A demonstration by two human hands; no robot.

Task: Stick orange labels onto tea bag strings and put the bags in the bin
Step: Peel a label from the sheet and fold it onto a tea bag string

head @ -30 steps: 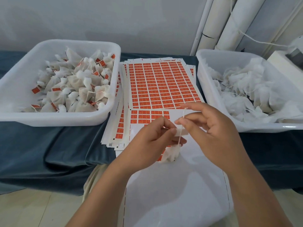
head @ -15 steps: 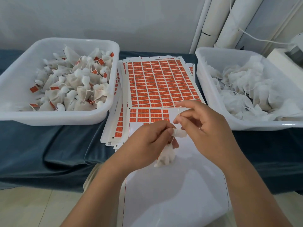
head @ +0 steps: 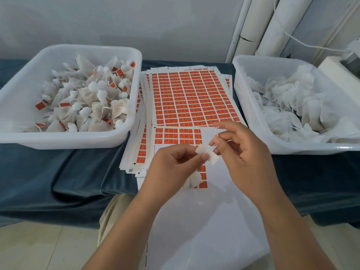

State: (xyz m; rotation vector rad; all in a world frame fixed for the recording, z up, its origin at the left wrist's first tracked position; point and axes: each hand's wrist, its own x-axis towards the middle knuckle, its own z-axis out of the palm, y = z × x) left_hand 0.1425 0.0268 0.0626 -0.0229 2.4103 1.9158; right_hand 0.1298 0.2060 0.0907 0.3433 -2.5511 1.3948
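Pinches the label [head: 202,151], white face up, between left hand [head: 175,162] thumb and fingertip, gripping one half only, likely so the other half is free to fold. Clamps the string [head: 216,132] between right hand [head: 247,152] thumb and forefinger, drawn across the label's middle, apparently to line it up with the fold. Lets the bag [head: 192,180] hang under the left hand, over the near backing [head: 194,221]. Full sheets [head: 194,98] just beyond, within reach. Labelled bags in the left bin [head: 78,137], plain ones in the right bin [head: 311,148]. Next, probably: fold, press, drop left
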